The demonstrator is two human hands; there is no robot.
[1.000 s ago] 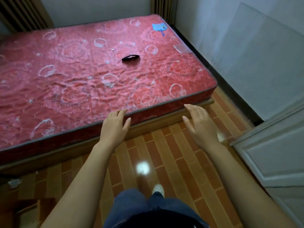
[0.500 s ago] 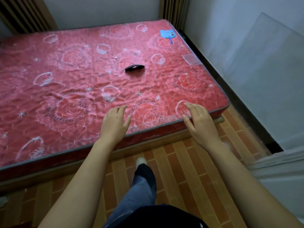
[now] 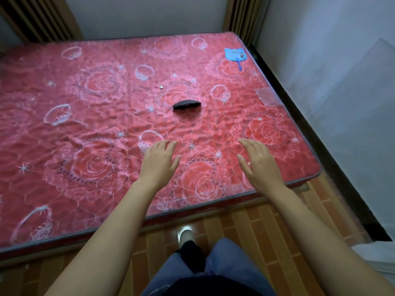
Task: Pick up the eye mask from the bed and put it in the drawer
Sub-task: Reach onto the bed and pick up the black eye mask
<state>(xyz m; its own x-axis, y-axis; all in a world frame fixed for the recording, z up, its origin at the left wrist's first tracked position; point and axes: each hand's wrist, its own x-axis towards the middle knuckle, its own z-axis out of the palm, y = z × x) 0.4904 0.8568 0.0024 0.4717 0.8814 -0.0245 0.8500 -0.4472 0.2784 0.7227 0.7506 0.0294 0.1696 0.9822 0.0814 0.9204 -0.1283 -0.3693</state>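
- My left hand point(image 3: 159, 162) and right hand point(image 3: 259, 165) hover palm-down over the bed point(image 3: 85, 129), fingers point(image 3: 168, 145) loosely spread, holding nothing.
- The black eye mask point(image 3: 186, 104) lies mid-mattress, beyond both hands.
- A blue fan point(image 3: 236, 55) rests near the far corner.

The bed point(image 3: 64, 146) runs off the left edge — its far left corner is out of view. A tiny pale speck point(image 3: 161, 87) on the mattress is too small to identify. No drawer shows — only a white surface point(image 3: 376, 255) cut by the right edge.
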